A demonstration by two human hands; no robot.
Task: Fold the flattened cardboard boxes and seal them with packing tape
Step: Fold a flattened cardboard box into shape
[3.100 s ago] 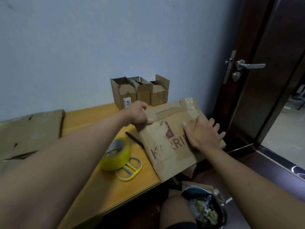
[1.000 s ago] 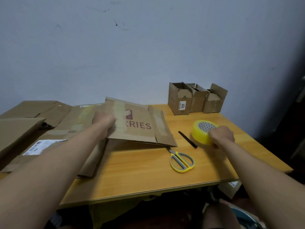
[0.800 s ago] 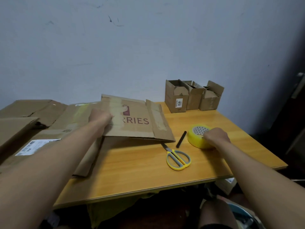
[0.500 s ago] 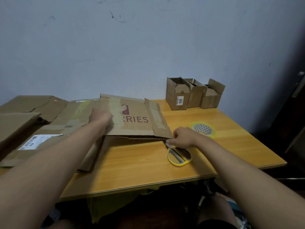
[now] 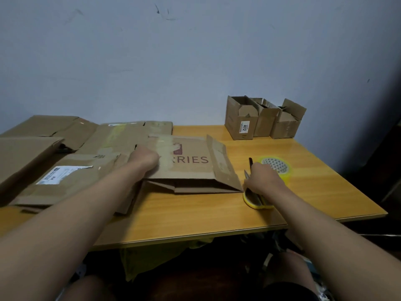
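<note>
Left hand point(image 5: 145, 157) is pressing down on the flattened cardboard box point(image 5: 191, 165) printed "RRIES", fingers curled over the panel near its left side; whether it is gripping an edge or just pinning it, I cannot tell. The box is lying mid-tabletop, front edge slightly lifted and gaping, side flap angling toward the right. Right hand point(image 5: 263, 180) is closing around the yellow-handled scissors point(image 5: 256, 199), which are lying just beside the box's front-right corner, blades pointing toward the back edge. Yellow packing tape roll point(image 5: 276, 168) is sitting flat just behind the right hand, nothing holding it. A black pen-like stick point(image 5: 250, 162) is lying between box and tape. More flattened cardboard point(image 5: 65, 170) is stacking up over the left half of the tabletop; three small open boxes point(image 5: 263, 118) are standing at the back-right corner against the wall.

Step in hand, as I judge it: picking up the scissors, probably for cutting tape. Doing it well: keep the left palm holding the box so it is not sliding, lift the scissors by the handle loops with blades closed, and avoid snagging the box corner.
</note>
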